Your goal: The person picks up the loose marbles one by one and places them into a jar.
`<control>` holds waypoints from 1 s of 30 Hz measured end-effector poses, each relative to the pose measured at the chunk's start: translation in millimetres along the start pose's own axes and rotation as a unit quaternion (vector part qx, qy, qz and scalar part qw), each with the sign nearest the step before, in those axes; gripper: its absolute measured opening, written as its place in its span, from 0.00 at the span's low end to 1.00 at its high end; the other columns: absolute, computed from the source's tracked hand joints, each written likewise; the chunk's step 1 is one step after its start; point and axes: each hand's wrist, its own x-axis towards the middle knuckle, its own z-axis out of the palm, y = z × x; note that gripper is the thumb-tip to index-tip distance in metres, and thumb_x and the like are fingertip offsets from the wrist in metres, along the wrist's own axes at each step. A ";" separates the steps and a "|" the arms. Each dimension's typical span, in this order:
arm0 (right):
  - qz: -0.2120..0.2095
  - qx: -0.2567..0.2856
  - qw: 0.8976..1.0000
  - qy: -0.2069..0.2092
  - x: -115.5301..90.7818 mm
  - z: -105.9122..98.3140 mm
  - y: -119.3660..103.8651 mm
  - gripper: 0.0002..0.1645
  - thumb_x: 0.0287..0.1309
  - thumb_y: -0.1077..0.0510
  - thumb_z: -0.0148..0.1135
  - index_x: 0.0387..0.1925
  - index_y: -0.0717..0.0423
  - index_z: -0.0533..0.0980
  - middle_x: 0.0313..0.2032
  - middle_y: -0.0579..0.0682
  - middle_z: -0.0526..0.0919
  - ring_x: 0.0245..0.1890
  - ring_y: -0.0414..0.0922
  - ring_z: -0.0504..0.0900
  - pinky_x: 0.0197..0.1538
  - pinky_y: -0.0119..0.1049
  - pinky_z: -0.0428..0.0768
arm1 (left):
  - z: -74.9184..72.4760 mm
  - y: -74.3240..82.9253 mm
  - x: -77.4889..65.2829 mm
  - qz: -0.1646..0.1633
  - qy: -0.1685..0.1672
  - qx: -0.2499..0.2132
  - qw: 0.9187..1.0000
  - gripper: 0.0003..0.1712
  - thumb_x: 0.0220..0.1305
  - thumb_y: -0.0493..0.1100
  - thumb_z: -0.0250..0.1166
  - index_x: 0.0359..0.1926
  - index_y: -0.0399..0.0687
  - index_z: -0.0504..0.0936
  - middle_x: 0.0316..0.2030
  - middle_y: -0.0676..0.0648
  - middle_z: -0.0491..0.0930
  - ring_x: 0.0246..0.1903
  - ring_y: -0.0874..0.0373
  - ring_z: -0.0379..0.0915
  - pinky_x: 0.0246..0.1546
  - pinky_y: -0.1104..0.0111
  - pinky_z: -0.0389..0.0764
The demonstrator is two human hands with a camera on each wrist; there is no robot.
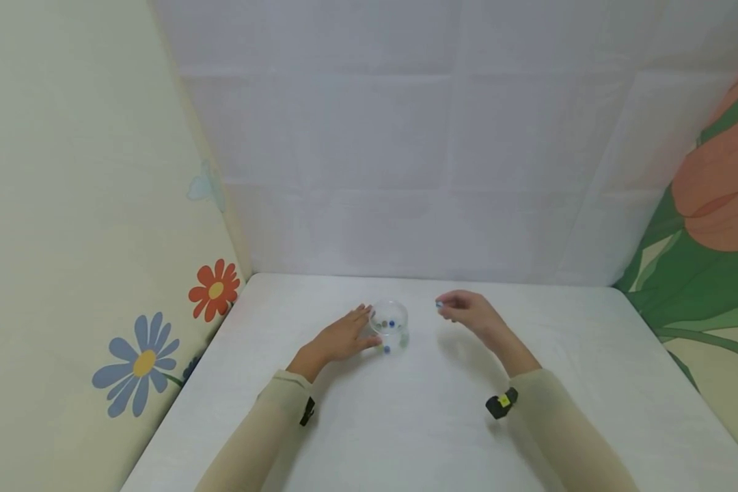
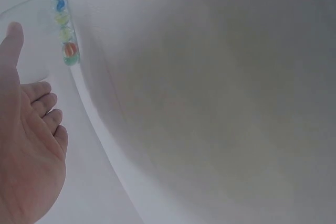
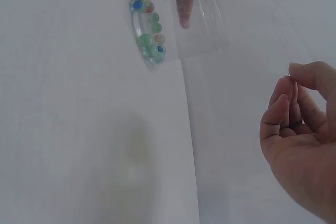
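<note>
A clear, wide-mouthed plastic jar point(image 1: 400, 309) stands upright on the white table. Glass marbles point(image 3: 152, 50) of green, blue and other tints lie at its bottom, and the left wrist view shows several marbles point(image 2: 65, 34) through its wall. My left hand point(image 1: 342, 336) rests against the jar's left side, fingers extended and thumb spread toward the front. To the right of the jar and above the table, my right hand point(image 1: 471, 313) pinches a bluish marble point(image 1: 439, 305) between thumb and fingertips. In the right wrist view the fingers hide most of that marble.
The white-covered table point(image 1: 406, 424) reaches back to a pale hanging cloth point(image 1: 357, 171). A flower-printed panel point(image 1: 67, 239) borders the left side, and another panel with large leaves and petals point(image 1: 719, 273) borders the right. Each sleeve has a dark wrist device point(image 1: 499, 404).
</note>
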 end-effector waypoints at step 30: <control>-0.004 0.007 0.999 -0.039 28.2 46.5 -16.7 0.18 0.67 0.56 0.66 0.55 0.57 0.80 0.45 0.52 0.85 0.44 0.46 0.82 0.59 0.58 0.78 | -3.9 5.5 -2.7 0.005 0.010 0.001 1.000 0.49 0.74 0.68 0.52 0.79 0.38 0.53 0.79 0.40 0.51 0.79 0.47 0.43 0.78 0.55 0.50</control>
